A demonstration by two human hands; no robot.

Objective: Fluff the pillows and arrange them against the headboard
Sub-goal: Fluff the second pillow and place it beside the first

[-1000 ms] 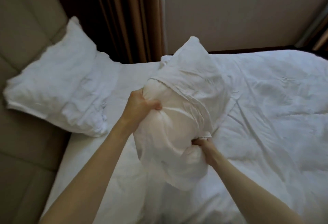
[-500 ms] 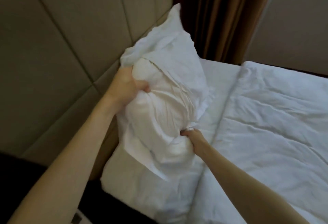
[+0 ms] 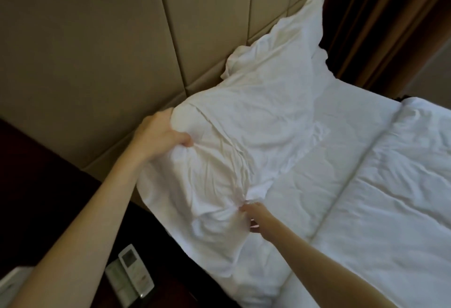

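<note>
A white pillow (image 3: 219, 161) in a creased case lies at the head of the bed, its far edge by the beige padded headboard (image 3: 109, 51). My left hand (image 3: 161, 134) grips its upper left corner, next to the headboard. My right hand (image 3: 253, 217) pinches the fabric at its near right edge. A second white pillow (image 3: 288, 58) leans against the headboard farther back, its corner pointing up; the near pillow overlaps its lower part.
A white duvet (image 3: 378, 197) covers the bed on the right. Brown curtains (image 3: 380, 14) hang at the top right. A dark bedside table (image 3: 61, 197) at the lower left holds two remote controls (image 3: 134, 268) and a white object at the frame's edge.
Both hands have carried the pillow from mid-air over the bed to the left and lowered it at the headboard, beside the other pillow. The camera swung left and down.
</note>
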